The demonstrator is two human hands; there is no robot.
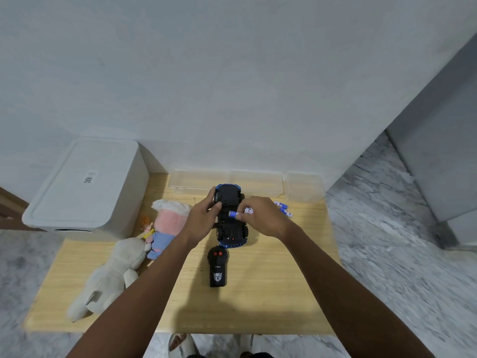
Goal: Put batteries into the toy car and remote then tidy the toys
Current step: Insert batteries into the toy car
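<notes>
Blue toy car (230, 215) upturned, left hand (202, 215) gripping its side, right hand (260, 215) pinching battery (233, 213) over it

One head-worn wide-angle camera is looking forward and steeply down from above the table (271, 301), close over the arms. The wall is filling the frame toward 12 o'clock; the floor (387, 241) is curving away toward 3 and 9.

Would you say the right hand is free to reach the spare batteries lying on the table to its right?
Probably not yet: the right hand already pinches a battery over the toy car. The spare batteries lie unobstructed just beyond it.
</notes>
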